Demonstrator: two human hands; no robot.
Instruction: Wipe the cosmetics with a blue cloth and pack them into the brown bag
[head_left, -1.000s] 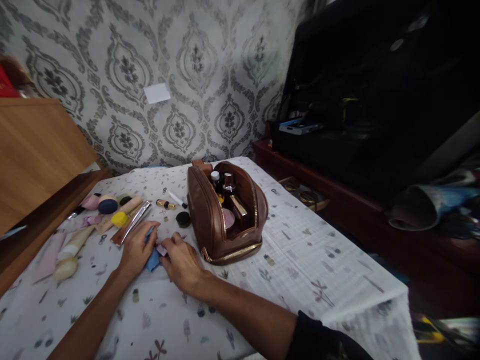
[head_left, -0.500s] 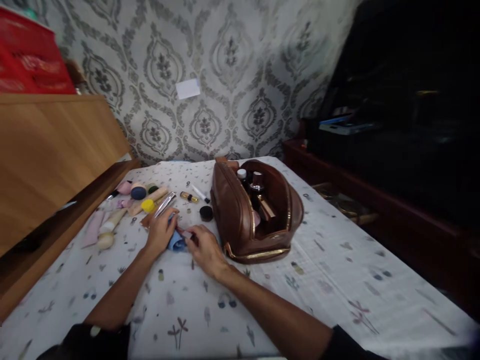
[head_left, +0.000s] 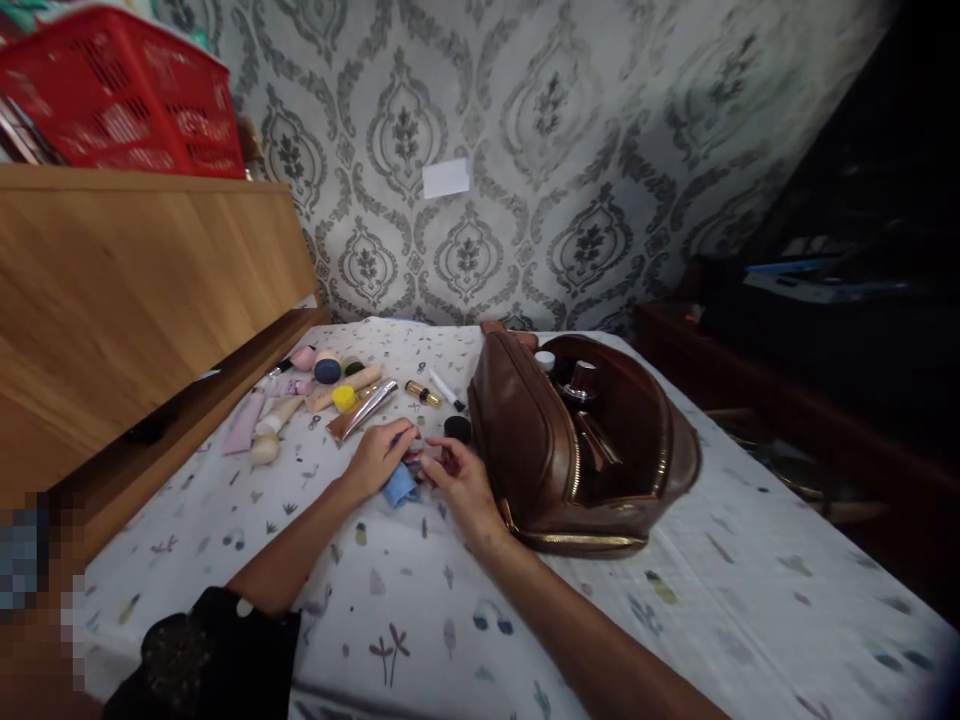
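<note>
My left hand (head_left: pixel 381 460) is closed round a small blue cloth (head_left: pixel 401 487), part of which hangs below the fingers. Just to its right, my right hand (head_left: pixel 463 490) has thumb and fingertips bent together at a small item too blurred to name. Both hands are close together over the patterned sheet. An open brown toiletry bag (head_left: pixel 529 450) stands right of my right hand, with bottles and a boxy item inside. Beyond my fingers lie a black round jar (head_left: pixel 457 430), a shiny silver-pink tube (head_left: pixel 364 410) and a gold-and-black small tube (head_left: pixel 423 393).
Several cosmetics lie at the left, among them a yellow-capped item (head_left: pixel 344 398), a navy round lid (head_left: pixel 327 371) and a lilac tube (head_left: pixel 244 423). A white pen-like stick (head_left: pixel 446 389) lies near the bag. A wooden cabinet (head_left: pixel 150 260) bears a red basket (head_left: pixel 165 100).
The view has swung left, so everything appears farther right. Both hands stay together at the blue cloth, and the left hand now shows apart from the shiny tube.
</note>
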